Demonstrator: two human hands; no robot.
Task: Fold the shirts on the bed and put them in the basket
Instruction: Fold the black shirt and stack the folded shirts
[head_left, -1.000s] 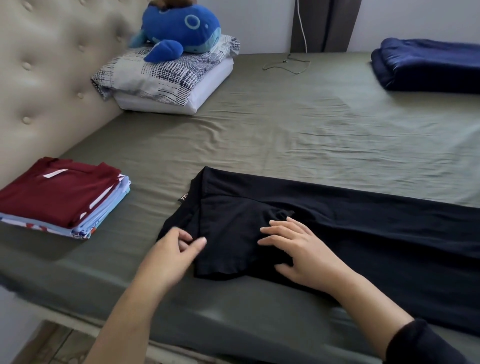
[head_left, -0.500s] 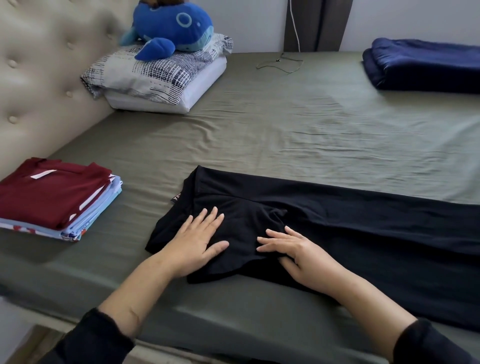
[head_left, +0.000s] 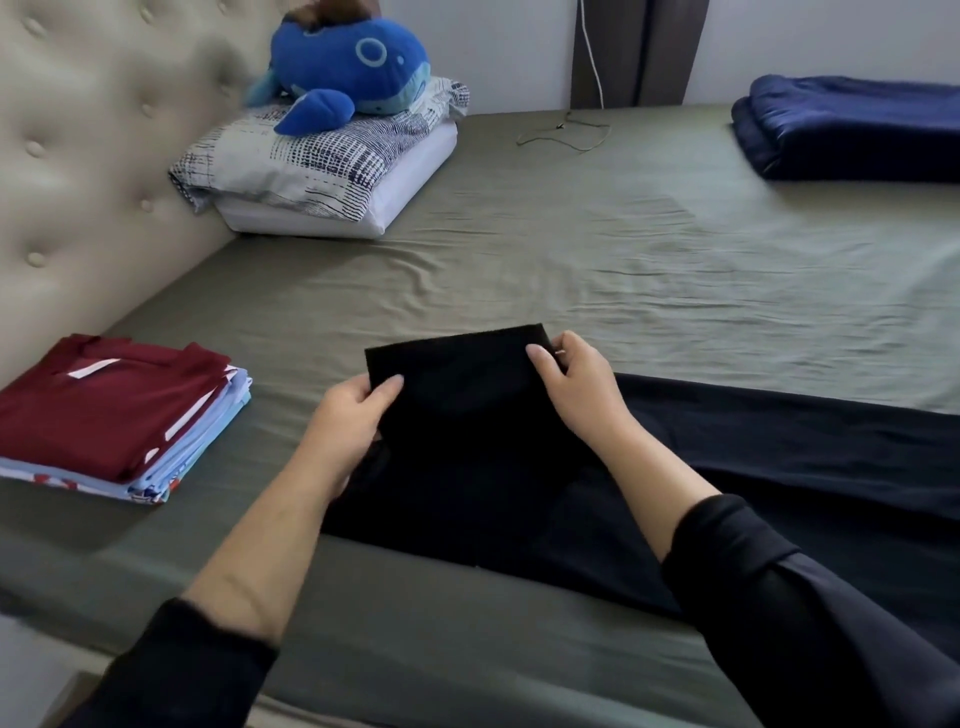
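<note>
Black shirt (head_left: 467, 436) lies lengthwise on the bed (head_left: 519, 270), its collar end lifted by left hand (head_left: 353, 415) and right hand (head_left: 576, 384), each grip pinching a corner, probably to fold it over evenly.

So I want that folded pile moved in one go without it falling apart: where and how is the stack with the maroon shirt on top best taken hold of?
Take the stack of folded shirts low, at its two opposite short sides, one hand sliding flat under the bottom layer from each. It is a loose pile of several thin layers with edges fanned out at the right, so a grip on the top shirt alone would likely peel it off. Both hands are now busy holding the black shirt.
</note>
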